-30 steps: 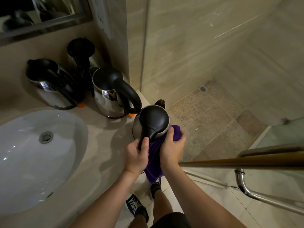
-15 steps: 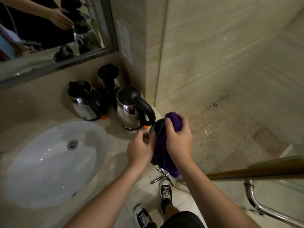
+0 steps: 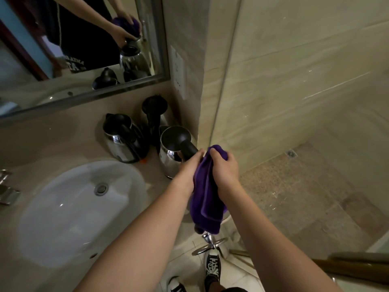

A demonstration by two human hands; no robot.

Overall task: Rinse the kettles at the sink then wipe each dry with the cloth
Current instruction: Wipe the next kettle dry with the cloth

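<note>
My right hand (image 3: 225, 168) grips a purple cloth (image 3: 207, 205) and presses it over a kettle held off the counter's right end. My left hand (image 3: 189, 168) holds that kettle on its other side. Cloth and hands hide the kettle almost wholly; the mirror shows its reflection (image 3: 131, 52), steel with a black top. Three more steel kettles with black lids and handles stand at the back right of the counter: one on the left (image 3: 122, 140), one behind (image 3: 154, 110), one nearest my hands (image 3: 174, 150).
A white oval sink (image 3: 63, 218) lies in the beige counter (image 3: 52, 140), with a chrome tap (image 3: 7, 192) at its left edge. A mirror (image 3: 63, 60) hangs above. A glass shower wall (image 3: 294, 102) stands to the right, with a metal door handle (image 3: 357, 268) low right.
My head has tilted up, so the mirror now fills the top left. The cloth has slid round the kettle and now covers its black lid, with my hands closer to the nearest standing kettle.
</note>
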